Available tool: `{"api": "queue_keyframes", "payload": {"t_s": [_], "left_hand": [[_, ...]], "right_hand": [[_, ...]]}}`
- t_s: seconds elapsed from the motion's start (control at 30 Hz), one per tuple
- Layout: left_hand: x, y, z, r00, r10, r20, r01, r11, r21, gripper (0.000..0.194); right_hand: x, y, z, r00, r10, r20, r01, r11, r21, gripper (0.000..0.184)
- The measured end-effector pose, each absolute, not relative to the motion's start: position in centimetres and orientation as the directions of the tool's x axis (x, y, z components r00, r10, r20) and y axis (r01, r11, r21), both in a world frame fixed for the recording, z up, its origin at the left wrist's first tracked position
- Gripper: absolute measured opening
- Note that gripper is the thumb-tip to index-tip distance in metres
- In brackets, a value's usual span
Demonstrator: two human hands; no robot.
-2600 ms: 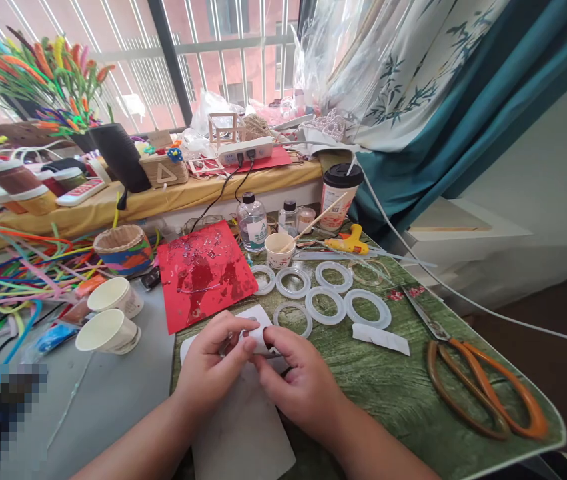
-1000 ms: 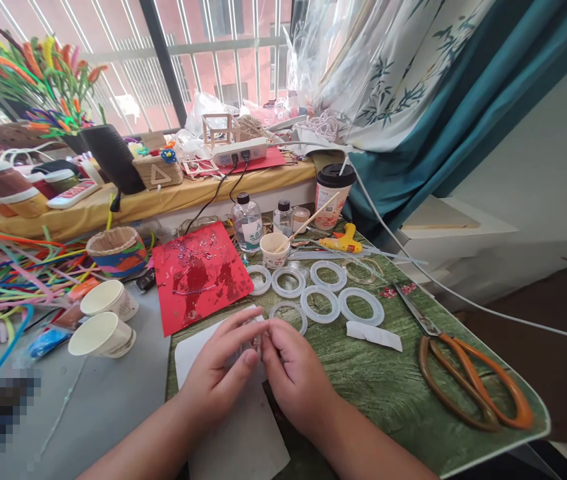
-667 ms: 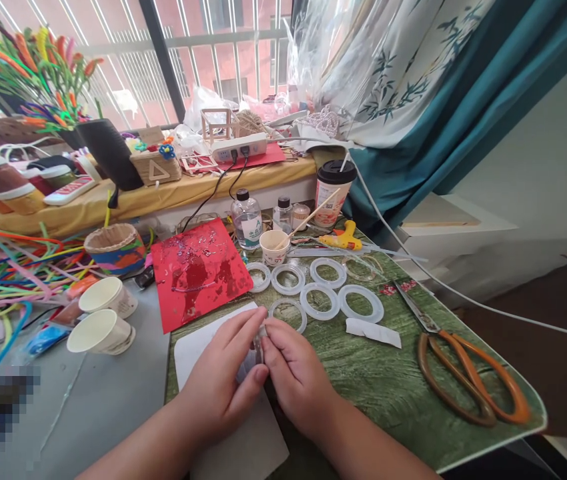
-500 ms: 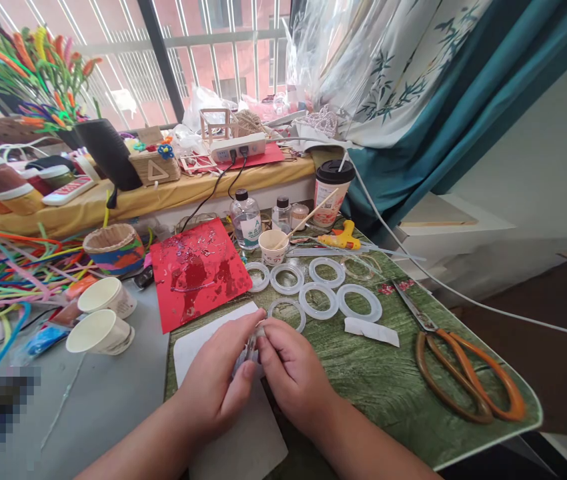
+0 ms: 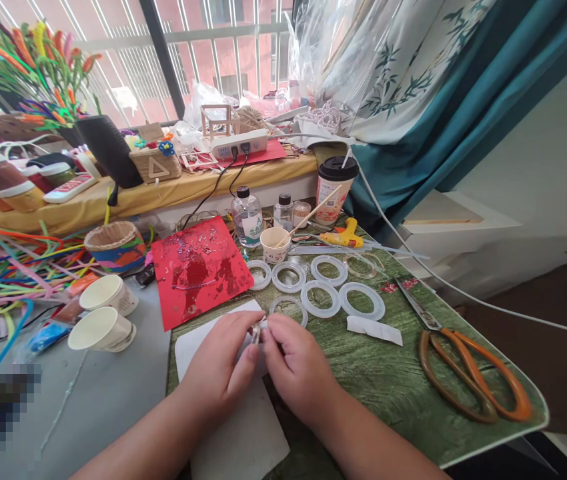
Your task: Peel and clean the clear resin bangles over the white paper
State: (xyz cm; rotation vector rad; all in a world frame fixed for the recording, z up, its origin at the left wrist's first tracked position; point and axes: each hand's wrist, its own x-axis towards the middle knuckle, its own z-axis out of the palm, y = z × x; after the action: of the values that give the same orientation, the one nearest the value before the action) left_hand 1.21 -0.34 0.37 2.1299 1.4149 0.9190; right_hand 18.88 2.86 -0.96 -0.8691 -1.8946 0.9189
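My left hand [image 5: 221, 363] and my right hand [image 5: 297, 370] meet above a white sheet of paper [image 5: 243, 433]. Between their fingertips is a small clear, shiny piece [image 5: 257, 333], mostly covered by the fingers, so its full shape is hidden. The left fingers curl over it with the thumb below. My right thumb and fingers pinch its other side. Just beyond the hands lie several translucent ring moulds [image 5: 321, 313], the closest one partly behind the right hand. A strip of white paper [image 5: 374, 329] rests to their right.
Large orange-handled scissors [image 5: 431, 323] lie at right. A stained red sheet [image 5: 198, 273], a paper cup [image 5: 274, 250] with a stick, a clear bottle [image 5: 247, 223] and a yellow glue gun [image 5: 346, 235] stand behind. Two paper cups [image 5: 98, 330] lean at left. A white cable [image 5: 463, 293] crosses the right side.
My fingers have shifted slightly around the clear piece, the left fingers opening a small gap above the thumb. The surrounding things appear marginally shifted as the view moves.
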Motion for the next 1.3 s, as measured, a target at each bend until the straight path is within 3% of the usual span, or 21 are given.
{"api": "queue_keyframes", "payload": {"t_s": [0.1, 0.23, 0.37, 0.5, 0.67, 0.83, 0.97, 1.07, 1.2, 1.3], "left_hand": [[1.20, -0.31, 0.22, 0.226, 0.932, 0.283, 0.655, -0.361, 0.664, 0.040], [1.34, -0.27, 0.18, 0.244, 0.932, 0.269, 0.646, -0.363, 0.672, 0.042], [1.41, -0.21, 0.16, 0.248, 0.937, 0.247, 0.651, -0.350, 0.674, 0.041], [1.41, -0.44, 0.18, 0.236, 0.937, 0.257, 0.617, -0.349, 0.706, 0.040], [1.52, -0.54, 0.18, 0.234, 0.938, 0.257, 0.606, -0.348, 0.715, 0.042], [1.34, -0.45, -0.16, 0.200, 0.946, 0.255, 0.616, -0.323, 0.719, 0.044], [1.33, -0.41, -0.34, 0.234, 0.936, 0.264, 0.604, -0.353, 0.715, 0.044], [1.35, -0.34, -0.35, 0.212, 0.946, 0.244, 0.617, -0.323, 0.717, 0.044], [1.41, -0.36, -0.20, 0.234, 0.939, 0.251, 0.612, -0.343, 0.712, 0.044], [1.47, -0.36, -0.16, 0.208, 0.953, 0.218, 0.626, -0.302, 0.719, 0.044]], "right_hand": [[18.85, 2.79, -0.74, -0.505, 0.752, 0.424, 0.165, 0.567, -0.807, 0.027], [18.79, 2.99, -0.72, -0.506, 0.767, 0.394, 0.098, 0.505, -0.857, 0.022], [18.73, 3.00, -1.05, -0.453, 0.816, 0.359, 0.149, 0.467, -0.872, 0.025], [18.81, 2.63, -1.04, -0.548, 0.718, 0.430, 0.116, 0.574, -0.811, 0.023], [18.98, 3.02, -1.09, -0.378, 0.860, 0.342, 0.244, 0.449, -0.860, 0.029], [18.73, 2.83, -1.14, -0.565, 0.714, 0.413, 0.166, 0.589, -0.791, 0.020], [18.73, 2.82, -1.17, -0.475, 0.793, 0.381, 0.207, 0.521, -0.828, 0.023], [18.86, 2.87, -1.11, -0.535, 0.732, 0.423, 0.169, 0.582, -0.795, 0.025], [18.81, 2.86, -1.10, -0.468, 0.787, 0.403, 0.191, 0.535, -0.823, 0.025], [18.68, 2.84, -1.18, -0.520, 0.741, 0.425, 0.158, 0.573, -0.804, 0.025]]}}
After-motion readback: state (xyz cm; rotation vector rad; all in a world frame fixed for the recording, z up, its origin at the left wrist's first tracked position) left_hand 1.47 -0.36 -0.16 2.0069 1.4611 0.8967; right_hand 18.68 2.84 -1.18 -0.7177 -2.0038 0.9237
